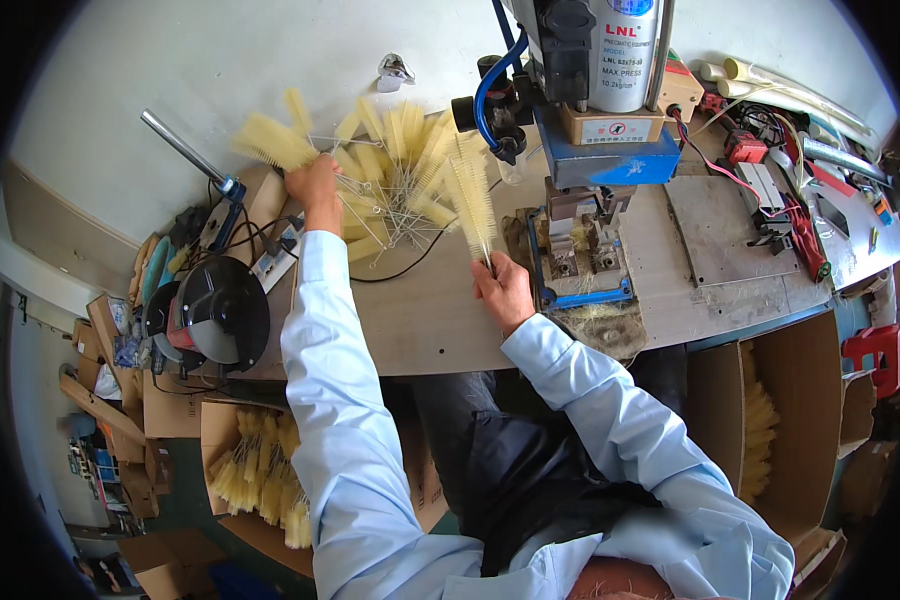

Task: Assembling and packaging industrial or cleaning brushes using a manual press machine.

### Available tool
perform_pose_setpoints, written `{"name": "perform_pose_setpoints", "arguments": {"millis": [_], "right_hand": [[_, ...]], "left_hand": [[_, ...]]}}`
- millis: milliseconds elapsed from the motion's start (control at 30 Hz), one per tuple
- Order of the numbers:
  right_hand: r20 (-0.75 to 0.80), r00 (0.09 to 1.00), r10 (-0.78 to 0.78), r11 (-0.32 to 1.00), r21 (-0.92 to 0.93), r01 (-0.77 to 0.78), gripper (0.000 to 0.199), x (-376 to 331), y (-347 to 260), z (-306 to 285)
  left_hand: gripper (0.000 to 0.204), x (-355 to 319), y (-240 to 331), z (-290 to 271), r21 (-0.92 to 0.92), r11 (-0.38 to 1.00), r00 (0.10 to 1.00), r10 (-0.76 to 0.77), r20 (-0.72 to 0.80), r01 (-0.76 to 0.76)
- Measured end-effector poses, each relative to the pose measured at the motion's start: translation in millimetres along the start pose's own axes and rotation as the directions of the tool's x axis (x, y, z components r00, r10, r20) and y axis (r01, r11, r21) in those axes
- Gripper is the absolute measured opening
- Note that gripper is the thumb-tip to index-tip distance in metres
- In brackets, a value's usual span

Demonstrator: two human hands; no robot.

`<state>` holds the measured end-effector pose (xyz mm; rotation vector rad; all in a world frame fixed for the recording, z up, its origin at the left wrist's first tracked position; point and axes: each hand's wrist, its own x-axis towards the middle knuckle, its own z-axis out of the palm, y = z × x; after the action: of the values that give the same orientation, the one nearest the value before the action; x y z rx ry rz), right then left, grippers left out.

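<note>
Reaching to the far left of the wooden bench [440, 320], the left hand [313, 188] is closed on one pale yellow bristle brush with a twisted wire stem [273, 141], which is lifted at the left edge of the heap of like yellow wire-stemmed brushes [395, 175]. The bristle head juts out to the far left of the fist, and the grip appears to be taken at the wire just below the bristles. These brushes are judged to be very light; the bristles look soft and springy, while the thin stems seem stiff yet easily bent and apt to tangle in the heap, so the bare wire is judged the best place to take hold.

Further right, near the bench's middle, the right hand [503, 290] is closed around the stem of a second upright yellow bristle brush [472, 200]. Its bristle head rises on the far side of the hand, touching the right edge of the heap. Just right of this hand stands the blue-based pneumatic press with a grey cylinder [595, 150], whose metal fixture [582, 255] lies close beside the knuckles but apart from them.
</note>
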<state>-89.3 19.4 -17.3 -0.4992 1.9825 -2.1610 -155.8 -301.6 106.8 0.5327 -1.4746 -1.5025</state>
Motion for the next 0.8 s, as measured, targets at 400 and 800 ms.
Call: {"name": "perform_pose_setpoints", "arguments": {"millis": [400, 800], "right_hand": [[-0.129, 0.964, -0.231, 0.957, -0.209, 0.201, 0.019, 6.7, -18.6, 18.8], [0.445, 0.846, 0.293, 0.927, 0.085, -0.366, 0.033, 12.3, -24.1, 64.7]], "left_hand": [[0.031, -166.5, 24.1, -67.9, -0.161, 0.97, 0.981, -0.17, 0.094, 0.183], [0.025, -237.4, -17.5, -70.5, 0.058, 0.982, 0.924, -0.191, 0.332, 0.182]]}}
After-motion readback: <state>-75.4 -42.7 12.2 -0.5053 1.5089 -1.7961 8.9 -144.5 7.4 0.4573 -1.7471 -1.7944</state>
